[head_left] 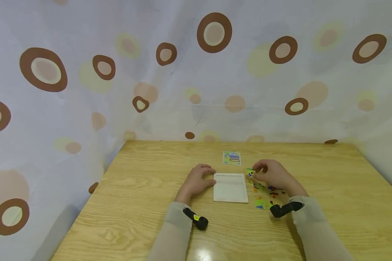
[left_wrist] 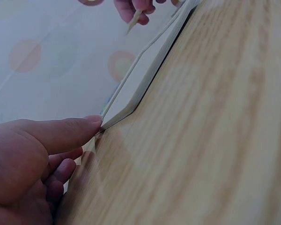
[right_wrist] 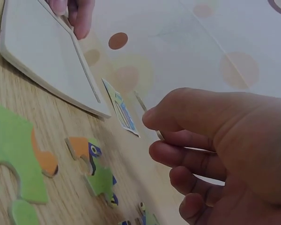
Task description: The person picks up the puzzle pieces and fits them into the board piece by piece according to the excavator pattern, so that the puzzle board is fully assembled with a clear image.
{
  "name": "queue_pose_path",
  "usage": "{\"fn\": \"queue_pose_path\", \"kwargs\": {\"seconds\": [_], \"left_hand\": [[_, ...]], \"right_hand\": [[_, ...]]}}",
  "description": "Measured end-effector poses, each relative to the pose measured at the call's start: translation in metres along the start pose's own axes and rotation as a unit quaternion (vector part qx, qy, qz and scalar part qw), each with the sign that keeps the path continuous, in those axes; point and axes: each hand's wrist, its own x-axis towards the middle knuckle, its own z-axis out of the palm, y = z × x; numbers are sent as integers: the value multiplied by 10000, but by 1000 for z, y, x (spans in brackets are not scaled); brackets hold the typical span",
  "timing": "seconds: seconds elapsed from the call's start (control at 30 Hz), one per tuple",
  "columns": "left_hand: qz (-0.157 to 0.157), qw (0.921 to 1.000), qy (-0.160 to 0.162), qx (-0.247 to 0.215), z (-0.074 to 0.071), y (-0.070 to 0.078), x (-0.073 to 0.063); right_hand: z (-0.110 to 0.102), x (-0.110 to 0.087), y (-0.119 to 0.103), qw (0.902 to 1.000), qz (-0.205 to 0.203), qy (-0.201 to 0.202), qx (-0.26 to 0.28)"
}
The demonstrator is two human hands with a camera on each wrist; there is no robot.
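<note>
A shallow white puzzle tray (head_left: 230, 188) with a raised rim lies flat on the table. My left hand (head_left: 197, 180) rests at its left side, thumb and fingertips touching the rim; the thumb (left_wrist: 70, 133) lies straight against a corner in the left wrist view. Between thumb and forefinger, my right hand (head_left: 276, 176) pinches a green puzzle piece (head_left: 250, 172) with an eye-like print, held just above the table off the tray's right edge. The right wrist view shows this piece (right_wrist: 140, 102) edge-on. Its picture side is hidden there.
Several loose puzzle pieces (head_left: 260, 203) in green, orange and blue lie right of the tray, partly under my right wrist. A printed picture card (head_left: 231, 158) lies behind the tray. Beyond the wooden table (head_left: 143, 206) hangs a patterned cloth (head_left: 183, 79).
</note>
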Motion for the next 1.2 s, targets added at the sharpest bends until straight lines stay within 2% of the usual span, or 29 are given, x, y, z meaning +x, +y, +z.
{"fn": "queue_pose_path", "kwargs": {"seconds": [0.37, 0.67, 0.87, 1.03, 1.2], "left_hand": [[62, 10000, -21, 57, 0, -3, 2], [-66, 10000, -3, 4, 0, -1, 1], [-121, 9999, 29, -42, 3, -2, 1], [-76, 10000, -10, 4, 5, -3, 2], [-93, 9999, 34, 66, 3, -2, 2]], "right_hand": [[2, 3, -16, 9991, -400, -16, -140], [8, 14, -35, 9960, -884, -20, -123], [19, 18, -39, 9960, -884, -128, 26], [27, 21, -38, 9973, -681, -263, 87], [33, 25, -40, 9959, -800, -410, 73]]}}
